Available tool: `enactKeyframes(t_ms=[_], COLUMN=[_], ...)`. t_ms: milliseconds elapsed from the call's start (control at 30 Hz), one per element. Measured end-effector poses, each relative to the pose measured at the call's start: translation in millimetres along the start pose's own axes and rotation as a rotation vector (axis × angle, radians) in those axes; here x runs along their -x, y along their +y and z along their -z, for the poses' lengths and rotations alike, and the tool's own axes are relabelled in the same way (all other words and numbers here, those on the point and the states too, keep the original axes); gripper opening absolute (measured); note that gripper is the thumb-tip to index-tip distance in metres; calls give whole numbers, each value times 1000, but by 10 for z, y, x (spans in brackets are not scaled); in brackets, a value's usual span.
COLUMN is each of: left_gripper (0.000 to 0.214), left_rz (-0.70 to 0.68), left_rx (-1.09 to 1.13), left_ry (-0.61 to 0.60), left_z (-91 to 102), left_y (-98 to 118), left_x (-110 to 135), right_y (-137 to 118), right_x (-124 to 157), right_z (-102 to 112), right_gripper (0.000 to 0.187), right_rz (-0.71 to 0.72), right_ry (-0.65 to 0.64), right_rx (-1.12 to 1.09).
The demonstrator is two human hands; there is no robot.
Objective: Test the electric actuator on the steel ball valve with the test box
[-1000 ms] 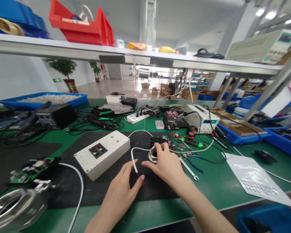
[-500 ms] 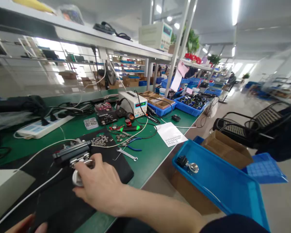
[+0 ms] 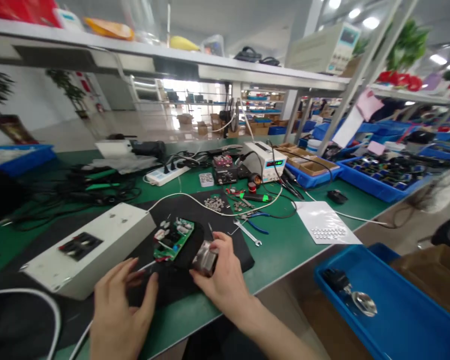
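My right hand (image 3: 228, 280) grips a shiny silver metal part (image 3: 205, 257) between thumb and fingers at the front of the bench. It sits against a black housing that has a green circuit board (image 3: 172, 239) with several components facing up; whether the two are joined I cannot tell. My left hand (image 3: 122, 300) is to the left of the board, thumb and fingers apart, holding nothing. A white cable (image 3: 83, 334) runs behind it towards the board. Under all this lies a black mat (image 3: 165, 295).
A white metal box (image 3: 123, 240) stands at left. Beyond the mat lie small metal rings (image 3: 213, 202), a wrench (image 3: 247, 232), blue-handled pliers (image 3: 258, 228) and a power supply (image 3: 264, 162). White paper (image 3: 322, 212) lies at right. Below the bench edge is a blue bin (image 3: 401, 305) holding a similar assembly.
The view has swung left, bringing the white box into sight. My left hand has come up beside the board. The assembly has turned, and its circuit board now faces up.
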State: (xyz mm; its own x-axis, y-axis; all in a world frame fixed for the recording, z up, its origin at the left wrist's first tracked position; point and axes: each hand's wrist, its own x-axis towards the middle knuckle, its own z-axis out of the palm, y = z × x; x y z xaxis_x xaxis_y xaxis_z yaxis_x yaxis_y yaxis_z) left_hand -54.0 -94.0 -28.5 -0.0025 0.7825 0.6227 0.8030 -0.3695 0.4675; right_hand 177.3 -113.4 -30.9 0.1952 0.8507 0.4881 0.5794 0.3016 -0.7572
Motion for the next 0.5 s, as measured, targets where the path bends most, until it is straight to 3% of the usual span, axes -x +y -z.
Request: enactKeyframes(t_ms=[67,167,267,400,500], left_gripper=[48,35,19,15,25], left_rz=[0,-140,-282,-399,-483], left_rx=[-8,-92,-158,-148,-144], left_ry=[-28,-40,8,53,26], left_z=[12,-17,-11,170,360], left_y=[109,73,24,128,261], left_x=[-12,4,21,76,260], right_y=[9,-11,-81,-234,-229], right_x=[4,-18,-28,113,351], right_z=[29,85,138,311,648], right_gripper=[73,59,54,57,66], right_rz=[3,53,48,-202,-440], right_ry=[-32,-53,9,40,150], right_rx=[-46,-72,-147,-442,-625])
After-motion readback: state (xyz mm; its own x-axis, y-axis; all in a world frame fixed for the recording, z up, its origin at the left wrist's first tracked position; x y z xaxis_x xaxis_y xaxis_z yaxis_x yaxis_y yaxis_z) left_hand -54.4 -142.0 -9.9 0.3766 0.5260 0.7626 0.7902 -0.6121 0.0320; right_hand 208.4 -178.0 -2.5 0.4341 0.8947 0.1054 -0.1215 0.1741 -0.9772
